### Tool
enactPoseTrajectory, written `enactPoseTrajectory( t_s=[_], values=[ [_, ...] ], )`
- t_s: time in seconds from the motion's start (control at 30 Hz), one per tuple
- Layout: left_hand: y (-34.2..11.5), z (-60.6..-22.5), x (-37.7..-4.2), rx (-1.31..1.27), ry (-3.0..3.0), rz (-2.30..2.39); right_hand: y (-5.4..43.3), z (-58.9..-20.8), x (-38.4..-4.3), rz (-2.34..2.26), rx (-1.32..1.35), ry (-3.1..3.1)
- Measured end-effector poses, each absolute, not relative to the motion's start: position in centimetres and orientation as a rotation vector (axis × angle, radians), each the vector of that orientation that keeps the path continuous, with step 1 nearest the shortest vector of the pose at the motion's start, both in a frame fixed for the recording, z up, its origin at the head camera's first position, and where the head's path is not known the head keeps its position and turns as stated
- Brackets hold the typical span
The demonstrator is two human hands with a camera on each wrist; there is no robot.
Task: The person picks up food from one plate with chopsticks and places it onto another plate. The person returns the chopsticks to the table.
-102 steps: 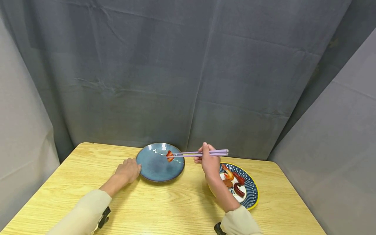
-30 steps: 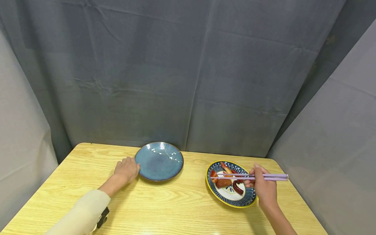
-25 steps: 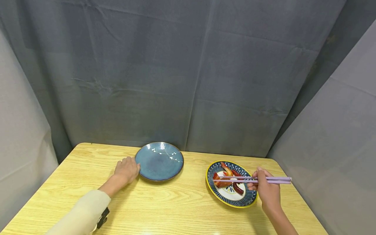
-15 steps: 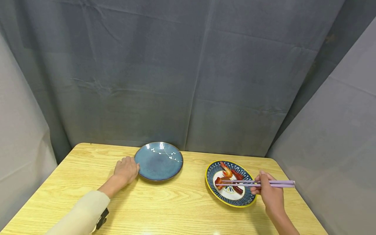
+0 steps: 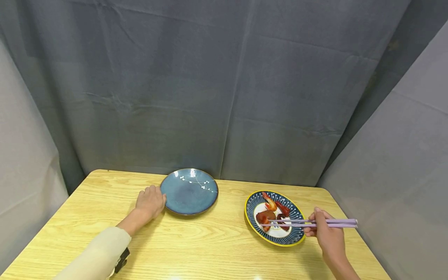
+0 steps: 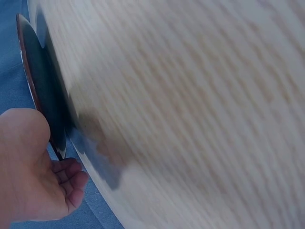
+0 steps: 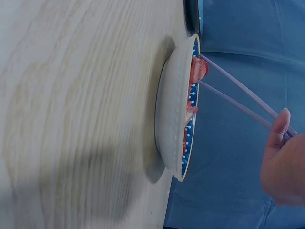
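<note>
My right hand [image 5: 329, 233] holds a pair of lilac chopsticks [image 5: 344, 223] over the patterned blue-and-white plate [image 5: 252, 227] with a yellow rim. The chopstick tips lie on either side of a red, meat-like piece of food [image 7: 198, 70] above that plate; whether they pinch it I cannot tell. Beside it are a brown lump [image 5: 269, 215], a shrimp [image 5: 268, 202], a red strip [image 5: 282, 209] and a dark curved piece [image 5: 281, 217]. My left hand [image 5: 150, 203] pinches the left rim of the blue plate [image 5: 189, 194], its thumb and curled fingers around the edge in the left wrist view.
Both plates stand on a pale wooden table [image 5: 196, 249]. A grey curtain [image 5: 168, 97] hangs behind its back edge. Light cloth panels flank it, the right panel [image 5: 402, 155] and the left panel [image 5: 24, 163].
The right hand and chopsticks have gone from above the blue plate to the patterned plate. There the red piece has shifted from the left edge nearer the middle. My left hand has stayed put.
</note>
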State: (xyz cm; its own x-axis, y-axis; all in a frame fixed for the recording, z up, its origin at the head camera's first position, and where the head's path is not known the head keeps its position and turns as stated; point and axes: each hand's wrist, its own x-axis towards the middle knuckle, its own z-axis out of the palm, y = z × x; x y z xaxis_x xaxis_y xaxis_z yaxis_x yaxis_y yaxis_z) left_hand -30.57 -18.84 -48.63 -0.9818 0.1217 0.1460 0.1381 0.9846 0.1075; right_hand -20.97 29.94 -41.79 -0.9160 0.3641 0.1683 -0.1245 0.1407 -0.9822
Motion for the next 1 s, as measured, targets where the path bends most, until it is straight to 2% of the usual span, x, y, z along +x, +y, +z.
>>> enactPoseTrajectory(
  t_s=[1.0],
  values=[
    [-18.8, -48.6, -30.6, -0.179, -2.994, -0.223, 31.2, -42.6, -20.9, 1.758, -0.309, -2.144]
  ],
)
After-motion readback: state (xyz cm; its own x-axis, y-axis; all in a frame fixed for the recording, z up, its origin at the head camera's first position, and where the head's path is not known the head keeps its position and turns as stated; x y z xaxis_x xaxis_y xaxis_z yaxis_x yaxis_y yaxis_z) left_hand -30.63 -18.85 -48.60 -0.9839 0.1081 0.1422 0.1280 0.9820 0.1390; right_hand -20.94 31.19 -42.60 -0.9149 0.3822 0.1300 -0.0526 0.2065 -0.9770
